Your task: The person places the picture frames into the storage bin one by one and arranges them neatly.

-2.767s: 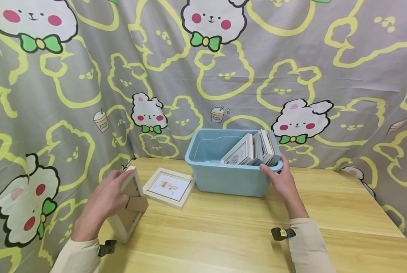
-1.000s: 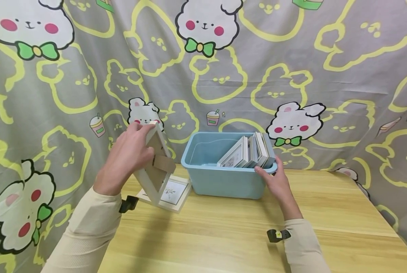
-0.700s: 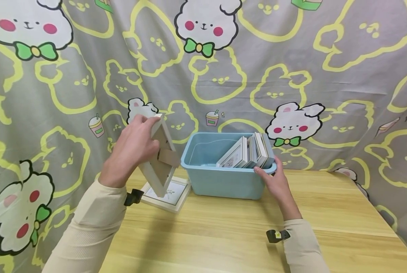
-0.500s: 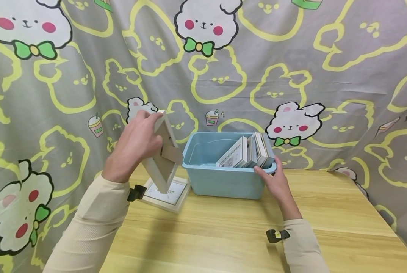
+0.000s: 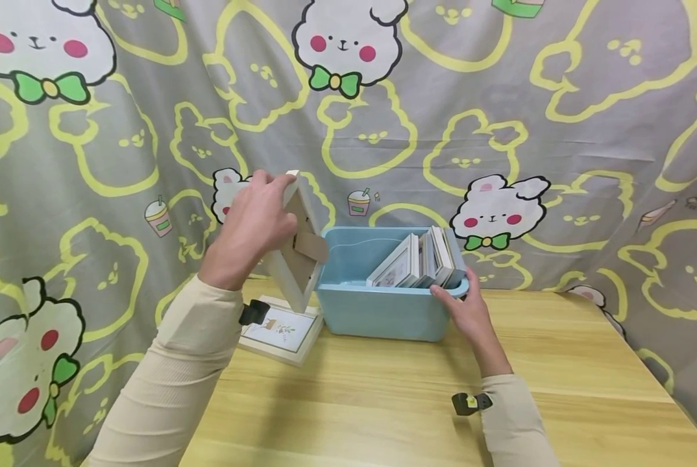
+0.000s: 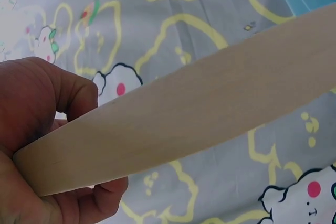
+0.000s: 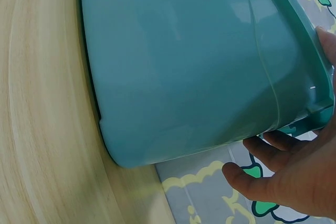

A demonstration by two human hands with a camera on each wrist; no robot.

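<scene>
My left hand (image 5: 252, 220) grips a pale wooden picture frame (image 5: 299, 269) by its upper end, just left of the blue plastic bin. The frame is tilted in the air, its brown back and fold-out stand (image 5: 311, 248) facing me. In the left wrist view, thumb and fingers pinch both sides of the frame's edge (image 6: 173, 124). My right hand (image 5: 470, 316) holds the right end of the bin (image 5: 383, 314), thumb over the front rim. Several picture frames (image 5: 396, 267) lean together inside the bin's right half. Its left half shows bare floor.
Another picture frame (image 5: 278, 329) lies face up on the wooden table (image 5: 354, 402), left of the bin and below the held one. A grey patterned curtain (image 5: 418, 188) hangs close behind the bin and along both sides.
My left hand has lifted the picture frame from the table's left side and carried it up and rightward, past the lying frame to the bin. My right hand stays on the bin.
</scene>
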